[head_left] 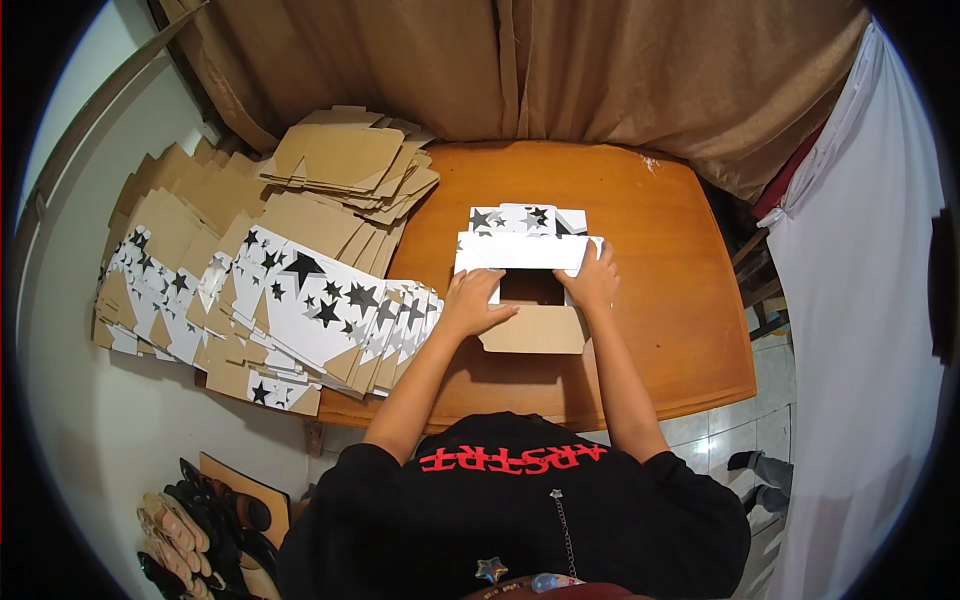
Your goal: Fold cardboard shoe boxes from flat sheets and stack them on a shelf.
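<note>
A partly folded cardboard box (508, 251) stands on the wooden table in front of me, white outside with black and grey stars. Its middle is an open dark hollow, and a plain brown flap (533, 332) spreads toward me. My left hand (479, 302) grips the box's left wall, thumb stretched along the near edge. At the right wall, my right hand (592, 276) is closed round the side, fingers pointing away from me and thumb near the opening. The far side of the box carries a star-printed panel and raised flaps.
Piles of flat star-printed cardboard blanks (325, 300) cover the table's left side, with plain brown blanks (345, 160) behind them. Bare wooden tabletop (670, 290) lies to the right. Brown curtains (620, 80) hang behind; shoes (180, 530) stand at lower left.
</note>
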`<state>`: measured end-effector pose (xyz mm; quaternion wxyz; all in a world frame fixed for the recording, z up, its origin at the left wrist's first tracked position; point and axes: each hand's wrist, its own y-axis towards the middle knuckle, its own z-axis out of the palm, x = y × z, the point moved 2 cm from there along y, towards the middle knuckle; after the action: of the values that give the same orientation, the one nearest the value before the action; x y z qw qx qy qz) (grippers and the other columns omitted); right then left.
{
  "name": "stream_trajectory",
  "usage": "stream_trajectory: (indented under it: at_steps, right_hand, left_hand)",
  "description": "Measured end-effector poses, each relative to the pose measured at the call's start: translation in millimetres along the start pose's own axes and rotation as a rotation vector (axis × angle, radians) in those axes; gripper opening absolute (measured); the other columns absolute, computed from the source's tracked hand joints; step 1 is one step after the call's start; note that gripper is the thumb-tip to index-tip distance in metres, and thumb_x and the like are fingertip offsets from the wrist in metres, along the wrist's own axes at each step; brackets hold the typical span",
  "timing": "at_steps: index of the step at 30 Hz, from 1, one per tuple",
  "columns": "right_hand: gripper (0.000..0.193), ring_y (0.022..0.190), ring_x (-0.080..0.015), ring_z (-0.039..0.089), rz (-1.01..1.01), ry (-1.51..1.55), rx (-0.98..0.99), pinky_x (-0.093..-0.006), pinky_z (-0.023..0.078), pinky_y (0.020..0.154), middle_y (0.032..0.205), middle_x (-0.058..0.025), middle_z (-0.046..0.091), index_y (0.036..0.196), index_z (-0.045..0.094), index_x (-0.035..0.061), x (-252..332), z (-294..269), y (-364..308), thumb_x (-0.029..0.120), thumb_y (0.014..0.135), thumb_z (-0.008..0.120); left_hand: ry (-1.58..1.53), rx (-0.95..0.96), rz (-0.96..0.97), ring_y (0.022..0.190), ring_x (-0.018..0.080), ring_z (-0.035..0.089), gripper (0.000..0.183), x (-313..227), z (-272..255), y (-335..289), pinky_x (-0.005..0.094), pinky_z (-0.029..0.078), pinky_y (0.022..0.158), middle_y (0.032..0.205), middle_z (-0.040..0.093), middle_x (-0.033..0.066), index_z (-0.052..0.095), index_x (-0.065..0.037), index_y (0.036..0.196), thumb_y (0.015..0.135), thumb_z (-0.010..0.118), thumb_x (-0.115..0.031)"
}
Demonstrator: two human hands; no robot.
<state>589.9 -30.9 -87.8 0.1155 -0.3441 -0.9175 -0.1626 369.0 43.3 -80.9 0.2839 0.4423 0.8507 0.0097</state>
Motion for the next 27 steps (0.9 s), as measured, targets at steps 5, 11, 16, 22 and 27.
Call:
stream_trajectory:
  at_steps: [5, 11, 16, 22, 27]
  right_hand:
    - [0.080, 0.114, -0.0365, 0.044, 0.040, 0.183, 0.072, -0.0471, 0.040, 0.089, 0.136, -0.0165, 0.031, 0.128, 0.044, 0.0085, -6, -3, 6, 0.054, 0.066, 0.067]
    - [0.063, 0.119, -0.0367, 0.039, 0.084, 0.582, 0.172, -0.0403, 0.032, 0.099, 0.136, -0.0194, 0.029, 0.125, 0.048, 0.0034, -55, 44, 43, 0.052, 0.085, 0.048]
    - [0.054, 0.121, -0.0208, 0.035, 0.367, 1.398, 0.274, -0.0334, 0.030, 0.100, 0.130, -0.0175, 0.039, 0.113, 0.051, -0.0011, -47, 35, 37, 0.047, 0.090, 0.044]
    - [0.060, 0.118, -0.0334, 0.041, 0.111, 0.769, 0.130, -0.0387, 0.035, 0.097, 0.131, -0.0229, 0.035, 0.117, 0.050, -0.0034, -46, 25, 34, 0.045, 0.082, 0.057]
    - [0.066, 0.115, -0.0401, 0.043, 0.016, 0.473, 0.035, -0.0447, 0.038, 0.093, 0.133, -0.0216, 0.034, 0.121, 0.049, -0.0007, -26, 17, 18, 0.038, 0.070, 0.068]
  left_hand:
    - [-0.053, 0.262, -0.091, 0.134, 0.0304, 0.021, 0.089, -1, -34, -9, 0.0584, 0.011, 0.104, 0.139, 0.038, 0.0127, 0.050, -0.013, 0.126, 0.050, 0.076, -0.051]
    - [-0.032, 0.410, -0.146, 0.138, 0.0337, 0.002, 0.074, 14, -35, -17, 0.0597, -0.005, 0.104, 0.146, 0.026, 0.0034, 0.058, -0.026, 0.117, 0.050, 0.081, -0.043]
    - [-0.191, 0.124, -0.301, 0.134, 0.0333, 0.017, 0.050, 32, -7, -4, 0.0566, 0.006, 0.104, 0.137, 0.040, 0.0061, 0.062, -0.019, 0.109, 0.068, 0.070, -0.045]
    - [-0.132, -0.302, -0.556, 0.120, 0.0304, 0.035, 0.048, 11, 11, 27, 0.0477, 0.025, 0.098, 0.127, 0.044, 0.0072, 0.056, -0.011, 0.108, 0.070, 0.069, -0.038]
    - [-0.096, -0.324, -0.662, 0.119, 0.0326, 0.035, 0.063, 10, 16, 31, 0.0486, 0.030, 0.095, 0.129, 0.038, 0.0086, 0.045, -0.012, 0.119, 0.066, 0.072, -0.034]
